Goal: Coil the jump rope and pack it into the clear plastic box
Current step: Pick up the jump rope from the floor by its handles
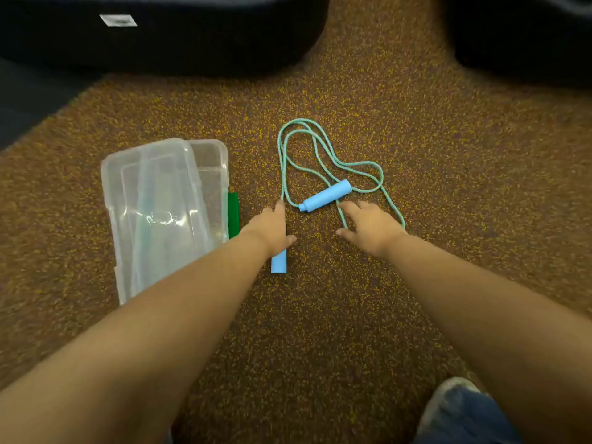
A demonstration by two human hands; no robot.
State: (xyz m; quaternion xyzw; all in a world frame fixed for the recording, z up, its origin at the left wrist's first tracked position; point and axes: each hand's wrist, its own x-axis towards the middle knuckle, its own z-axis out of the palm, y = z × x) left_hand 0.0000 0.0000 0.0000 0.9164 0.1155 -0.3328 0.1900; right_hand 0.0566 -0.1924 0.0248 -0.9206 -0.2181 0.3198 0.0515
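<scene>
both bare arms reach out over the brown carpet flecked with yellow (352, 315), and the light blue and green braided jump rope (299, 128) lies loose on it between the hands, not coiled at all. its cord runs away from the person in two long loops, side by side, then bends right into a smaller loop. one light blue cylindrical handle (325, 195) lies slanted across the cord in the middle, free of both hands. the left hand (272, 227) lies over the other light blue cylindrical handle (278, 262), whose near end sticks out below the wrist; the fingers point forward along the cord and the thumb juts right, but whether they actually grip the handle cannot be told from this angle. the right hand (371, 229) is spread wide, palm down, fingers splayed, holding nothing; its fingertips (346, 206) are just beside the slanted handle and a strand of cord runs under the hand (touching or just above, hard to say). off to the left sits the clear plastic rectangular box (211, 149), lying on the carpet well apart from the rope, with its clear lid (150, 200) resting askew on top. a green flat piece (233, 214) peeks out along the box's right edge. dark padded shapes (160, 43) close off the far side, and a knee in blue denim (464, 415) shows at the bottom right.
</scene>
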